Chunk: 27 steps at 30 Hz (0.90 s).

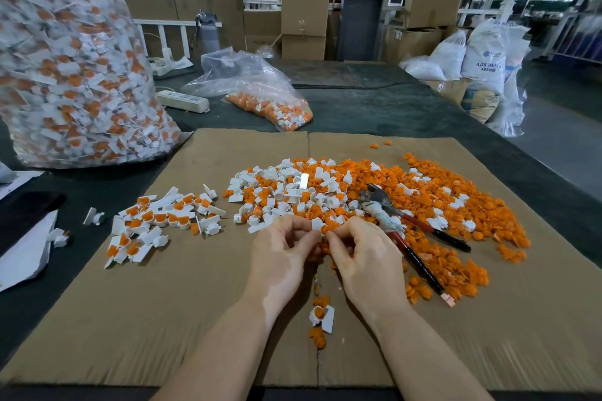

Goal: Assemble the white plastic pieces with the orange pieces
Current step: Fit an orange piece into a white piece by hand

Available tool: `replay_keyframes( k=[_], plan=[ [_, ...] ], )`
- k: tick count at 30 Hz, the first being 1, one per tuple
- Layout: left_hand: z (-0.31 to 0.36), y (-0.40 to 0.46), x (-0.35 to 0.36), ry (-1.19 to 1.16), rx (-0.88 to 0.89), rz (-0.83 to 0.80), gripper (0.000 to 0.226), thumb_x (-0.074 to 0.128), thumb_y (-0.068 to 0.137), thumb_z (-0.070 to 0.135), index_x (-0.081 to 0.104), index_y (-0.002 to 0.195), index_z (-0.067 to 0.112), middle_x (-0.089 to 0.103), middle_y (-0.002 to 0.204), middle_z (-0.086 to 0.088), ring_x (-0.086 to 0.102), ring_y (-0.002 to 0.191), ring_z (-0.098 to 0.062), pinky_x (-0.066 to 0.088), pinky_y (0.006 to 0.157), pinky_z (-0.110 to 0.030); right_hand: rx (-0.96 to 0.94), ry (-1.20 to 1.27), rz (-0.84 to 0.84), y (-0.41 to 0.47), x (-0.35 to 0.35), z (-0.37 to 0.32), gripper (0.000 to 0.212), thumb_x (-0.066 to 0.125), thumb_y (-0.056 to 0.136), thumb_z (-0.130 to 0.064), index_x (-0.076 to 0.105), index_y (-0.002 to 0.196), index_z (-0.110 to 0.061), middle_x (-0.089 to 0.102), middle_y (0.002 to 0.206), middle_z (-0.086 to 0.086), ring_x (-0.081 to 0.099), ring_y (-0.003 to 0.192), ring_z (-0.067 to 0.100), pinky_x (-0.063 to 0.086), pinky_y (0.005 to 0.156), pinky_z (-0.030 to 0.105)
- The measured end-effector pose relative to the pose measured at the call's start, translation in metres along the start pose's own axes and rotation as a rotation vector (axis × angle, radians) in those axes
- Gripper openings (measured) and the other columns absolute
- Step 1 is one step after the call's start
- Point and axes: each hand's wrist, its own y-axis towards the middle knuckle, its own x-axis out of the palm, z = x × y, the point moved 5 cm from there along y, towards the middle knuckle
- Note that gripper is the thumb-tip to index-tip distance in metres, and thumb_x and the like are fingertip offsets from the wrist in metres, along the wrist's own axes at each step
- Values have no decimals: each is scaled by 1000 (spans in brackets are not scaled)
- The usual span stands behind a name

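My left hand (282, 249) pinches a white plastic piece (316, 223) at the near edge of the loose pile. My right hand (365, 254) pinches an orange piece (325, 229) right against it; the two hands meet fingertip to fingertip. Behind them spreads a mixed heap of white pieces (283, 189) and orange pieces (456, 205) on a flat cardboard sheet (163, 319). To the left lies a group of assembled white-and-orange parts (156, 221). One more assembled part (322, 316) lies between my forearms.
Red-and-black-handled pliers (413, 234) lie on the orange heap beside my right hand. A big clear bag of assembled parts (65, 68) stands at the left. A smaller bag (270, 104), a power strip (182, 101) and cartons are farther back. White sacks (482, 58) stand at right.
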Motion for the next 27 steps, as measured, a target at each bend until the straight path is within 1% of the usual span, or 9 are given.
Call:
replay_keyframes(
  k=[3,5,8,12,16,19,21,24,27],
  plan=[
    [0,-1,0,7,18,-1,9,65,86,12,63,85,20,68,73,-1,67,68,-11,56,67,-23,1,7,-15,-1,1,-1,19,69,82,-10,58,67,-8,56,62,-2,50,58,12,43,52,24],
    [1,-2,1,39,40,-1,9,65,86,13,63,86,22,67,75,1,66,70,-10,54,67,-21,6,5,-37,-1,3,0,20,69,83,-9,57,66,-8,55,61,-1,48,56,12,37,52,18],
    [2,-3,2,70,73,-5,14,65,86,12,63,83,26,66,73,5,64,68,-4,50,63,-14,31,14,-71,-1,4,2,21,66,85,-10,56,67,-7,54,61,-1,46,57,12,30,52,12],
    [2,-2,2,120,98,-19,20,63,88,12,61,82,31,65,75,6,64,71,-6,50,65,-16,69,101,-119,-2,4,4,19,63,88,-12,57,71,-6,55,63,1,49,60,14,40,53,24],
    [11,-5,3,248,219,-26,29,62,88,12,55,79,38,61,76,16,58,78,7,43,67,-4,93,140,-139,-2,4,6,18,62,88,-13,58,72,-6,54,63,1,48,59,13,41,53,26],
    [15,-6,5,345,293,-28,20,62,88,13,58,85,33,58,80,21,56,80,9,40,70,-2,103,149,-137,-2,3,7,17,62,88,-13,58,73,-7,54,63,0,50,60,14,45,54,30],
    [11,-4,4,294,245,-23,14,62,89,15,61,85,28,61,80,17,59,79,4,44,70,-6,103,159,-130,-2,3,7,15,63,88,-16,60,75,-9,57,65,-1,53,63,13,48,57,32],
    [3,-1,-1,56,48,5,7,63,88,13,65,88,19,68,79,-1,65,75,-11,52,67,-17,97,183,-146,-1,5,6,12,64,86,-23,65,82,-12,62,75,-4,58,73,8,51,65,28],
    [-1,-1,-3,-94,-69,15,6,62,88,8,65,92,11,68,80,-14,65,73,-22,55,69,-28,74,204,-104,0,4,5,12,69,82,-25,65,85,-14,59,78,-7,55,75,5,48,67,19]
  ],
)
